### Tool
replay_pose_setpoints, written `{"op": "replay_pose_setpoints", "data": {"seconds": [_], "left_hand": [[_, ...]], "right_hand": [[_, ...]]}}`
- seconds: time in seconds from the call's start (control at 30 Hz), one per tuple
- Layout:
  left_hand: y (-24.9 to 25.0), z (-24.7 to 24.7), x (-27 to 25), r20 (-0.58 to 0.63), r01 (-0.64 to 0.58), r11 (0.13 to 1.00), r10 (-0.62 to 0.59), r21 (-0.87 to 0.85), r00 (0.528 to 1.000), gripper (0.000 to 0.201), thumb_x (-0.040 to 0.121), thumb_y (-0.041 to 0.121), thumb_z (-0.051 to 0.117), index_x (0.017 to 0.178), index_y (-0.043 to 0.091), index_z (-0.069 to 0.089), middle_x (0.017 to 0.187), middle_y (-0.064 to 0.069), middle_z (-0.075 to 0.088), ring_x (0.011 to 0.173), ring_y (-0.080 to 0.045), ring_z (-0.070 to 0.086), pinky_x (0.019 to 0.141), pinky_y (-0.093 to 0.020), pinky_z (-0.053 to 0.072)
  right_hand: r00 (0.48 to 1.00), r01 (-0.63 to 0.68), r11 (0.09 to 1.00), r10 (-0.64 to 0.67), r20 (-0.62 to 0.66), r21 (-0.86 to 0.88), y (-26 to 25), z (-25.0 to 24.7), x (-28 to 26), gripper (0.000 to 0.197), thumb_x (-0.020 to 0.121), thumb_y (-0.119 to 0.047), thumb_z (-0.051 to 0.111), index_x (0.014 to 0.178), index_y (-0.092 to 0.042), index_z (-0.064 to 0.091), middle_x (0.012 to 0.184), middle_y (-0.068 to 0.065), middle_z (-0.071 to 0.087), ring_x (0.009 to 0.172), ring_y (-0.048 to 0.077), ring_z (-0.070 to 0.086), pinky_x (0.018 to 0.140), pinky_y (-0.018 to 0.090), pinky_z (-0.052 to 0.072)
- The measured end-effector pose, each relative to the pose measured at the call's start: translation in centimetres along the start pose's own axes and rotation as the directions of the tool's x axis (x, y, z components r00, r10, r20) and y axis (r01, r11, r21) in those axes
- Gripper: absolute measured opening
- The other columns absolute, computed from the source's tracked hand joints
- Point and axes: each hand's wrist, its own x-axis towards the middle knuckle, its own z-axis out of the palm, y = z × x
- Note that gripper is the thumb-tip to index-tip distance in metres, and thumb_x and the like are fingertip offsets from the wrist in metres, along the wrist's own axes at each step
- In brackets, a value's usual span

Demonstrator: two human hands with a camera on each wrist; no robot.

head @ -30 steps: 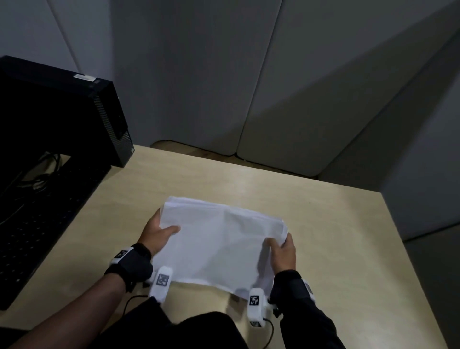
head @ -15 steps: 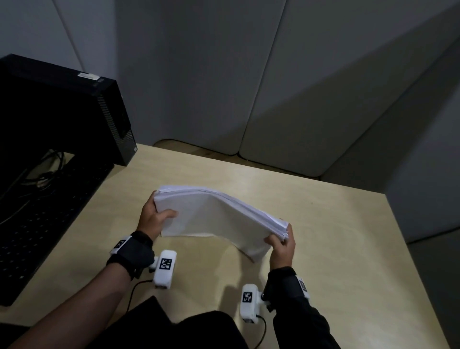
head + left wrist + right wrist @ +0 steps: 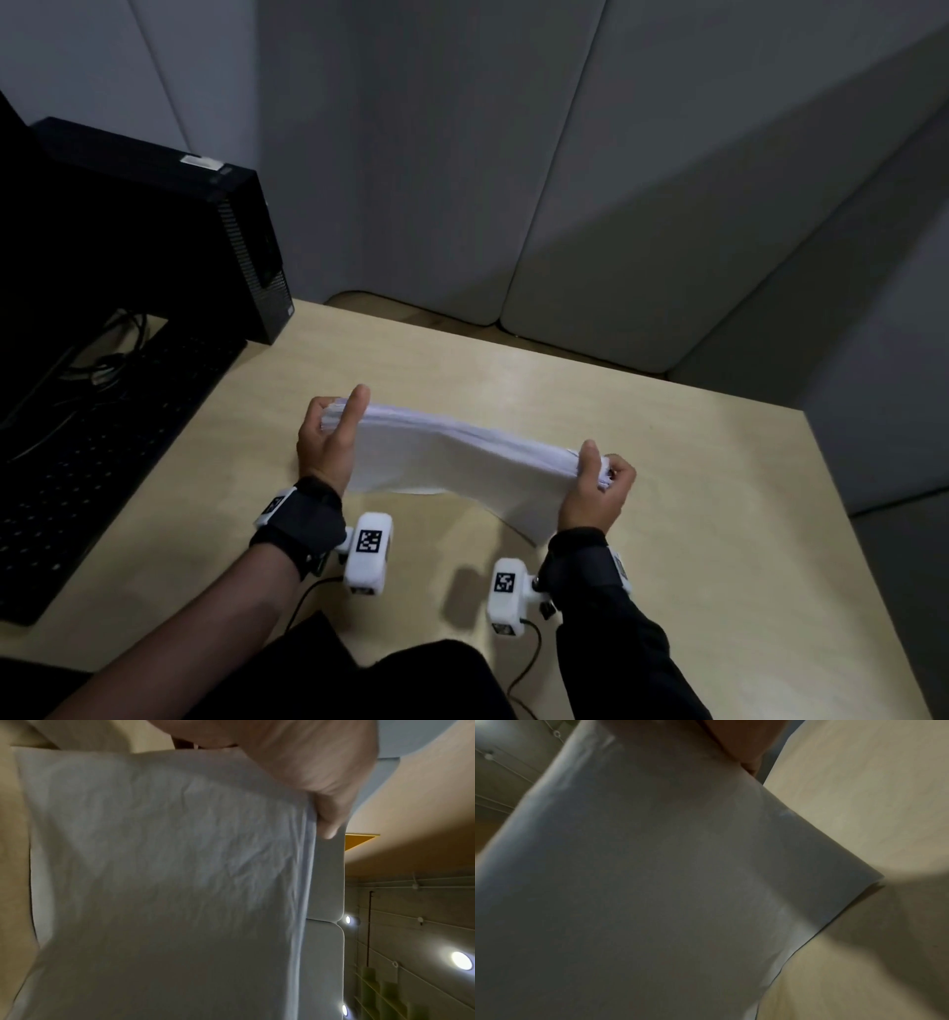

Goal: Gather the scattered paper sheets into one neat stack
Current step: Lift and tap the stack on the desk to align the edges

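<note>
Pale wood desk point(image 3: 642, 437), broad and bare around the work, no loose sheets left lying on what shows of it. Black computer tower point(image 3: 169, 226) at the far left corner, black keyboard point(image 3: 77, 462) in front of it, well apart from the paper. White stack of paper sheets point(image 3: 452, 462) gathered into one bundle, lifted clear of the desk and turned up on edge, sagging in the middle between the two grips; from below, creased and slightly fanned along one edge point(image 3: 303, 882), so not yet squared. Left hand point(image 3: 328, 442) at the left end, thumb on the near face and fingers behind, pinching that end. Right hand point(image 3: 595, 488) at the right end, fingers and thumb curled round the bundle's edge, clamping it. Judged from this: gathering done, neatening underway. Left to do, likely: tapping the lower edge on the desk to align the sheets, then laying the stack flat. Risk of inner sheets slipping out while held so loosely bowed.
</note>
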Motion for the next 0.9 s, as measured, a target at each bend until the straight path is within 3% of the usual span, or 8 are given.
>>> {"op": "replay_pose_setpoints", "data": {"seconds": [0.13, 0.2, 0.33, 0.67, 0.73, 0.8, 0.83, 0.9], "left_hand": [[0.2, 0.3, -0.2, -0.024, -0.037, 0.999, 0.037, 0.019, 0.999, 0.048, 0.069, 0.062, 0.068, 0.083, 0.018, 0.055, 0.079, -0.001, 0.060, 0.076, -0.022, 0.057, 0.072, -0.038, 0.044], [0.5, 0.4, -0.5, -0.008, -0.066, 0.997, 0.067, 0.039, 0.998, 0.049, 0.070, 0.062, 0.067, 0.085, 0.016, 0.055, 0.080, -0.002, 0.061, 0.075, -0.021, 0.058, 0.072, -0.037, 0.046], [0.7, 0.4, -0.8, 0.036, -0.086, 0.994, 0.084, 0.060, 0.996, 0.051, 0.071, 0.059, 0.068, 0.087, 0.013, 0.053, 0.080, -0.002, 0.062, 0.073, -0.021, 0.059, 0.071, -0.037, 0.049], [-0.1, -0.1, 0.0, 0.024, -0.080, 0.995, 0.079, 0.060, 0.997, 0.046, 0.070, 0.063, 0.066, 0.084, 0.020, 0.055, 0.083, -0.002, 0.063, 0.079, -0.023, 0.059, 0.075, -0.042, 0.048], [-0.3, -0.2, 0.0, 0.030, -0.050, 0.996, 0.047, 0.079, 0.998, 0.052, 0.065, 0.071, 0.066, 0.089, 0.025, 0.057, 0.090, -0.004, 0.065, 0.086, -0.023, 0.060, 0.081, -0.045, 0.049], [-0.6, -0.4, 0.2, 0.000, 0.038, 0.995, -0.038, 0.095, 0.999, 0.075, 0.056, 0.078, 0.066, 0.113, 0.029, 0.060, 0.116, -0.006, 0.064, 0.107, -0.024, 0.060, 0.098, -0.044, 0.048], [-0.8, -0.5, 0.3, -0.009, 0.073, 0.992, -0.073, 0.108, 0.997, 0.092, 0.054, 0.080, 0.066, 0.125, 0.022, 0.056, 0.127, -0.009, 0.061, 0.116, -0.026, 0.058, 0.104, -0.046, 0.045], [-1.3, -0.7, 0.7, -0.004, 0.096, 0.986, -0.096, 0.134, 0.995, 0.103, 0.054, 0.085, 0.062, 0.127, 0.012, 0.054, 0.130, -0.016, 0.059, 0.120, -0.032, 0.057, 0.104, -0.052, 0.045]], "right_hand": [[0.999, 0.046, 0.998, -0.047, -0.019, -0.041, -0.4, 0.1, 0.3, 0.021, 0.094, -0.035, 0.054, 0.096, -0.017, 0.044, 0.087, -0.002, 0.051, 0.071, 0.010, 0.049, 0.055, 0.005, 0.037], [0.998, 0.067, 0.997, -0.067, 0.007, -0.041, -0.6, 0.1, 0.1, 0.031, 0.092, -0.045, 0.053, 0.095, -0.016, 0.043, 0.084, -0.005, 0.050, 0.070, 0.007, 0.049, 0.058, 0.007, 0.037], [0.997, 0.060, 0.997, -0.058, 0.047, -0.039, -0.6, 0.3, -0.2, 0.059, 0.067, -0.067, 0.059, 0.090, -0.017, 0.037, 0.079, -0.006, 0.043, 0.063, 0.011, 0.045, 0.061, 0.019, 0.040], [0.994, 0.101, 0.993, -0.098, 0.050, -0.065, -1.0, 0.1, 0.0, 0.031, 0.081, -0.037, 0.051, 0.101, -0.020, 0.037, 0.096, 0.005, 0.046, 0.074, 0.022, 0.047, 0.067, 0.025, 0.039], [0.993, 0.110, 0.991, -0.107, 0.053, -0.072, -1.2, 0.1, -0.1, 0.028, 0.083, -0.035, 0.051, 0.102, -0.020, 0.037, 0.097, 0.004, 0.045, 0.071, 0.016, 0.047, 0.067, 0.027, 0.038], [0.991, 0.128, 0.988, -0.124, 0.051, -0.091, -1.1, 0.0, -0.1, 0.023, 0.087, -0.034, 0.052, 0.098, -0.019, 0.039, 0.086, 0.000, 0.045, 0.060, 0.010, 0.042, 0.062, 0.025, 0.036], [0.990, 0.135, 0.985, -0.131, 0.045, -0.105, -1.1, 0.0, 0.0, 0.023, 0.087, -0.037, 0.053, 0.095, -0.018, 0.041, 0.077, -0.003, 0.044, 0.056, 0.009, 0.039, 0.059, 0.025, 0.035], [0.992, 0.126, 0.983, -0.123, 0.030, -0.134, -1.0, 0.1, 0.1, 0.029, 0.088, -0.043, 0.056, 0.088, -0.016, 0.045, 0.069, -0.006, 0.044, 0.056, 0.009, 0.041, 0.059, 0.025, 0.036]]}}
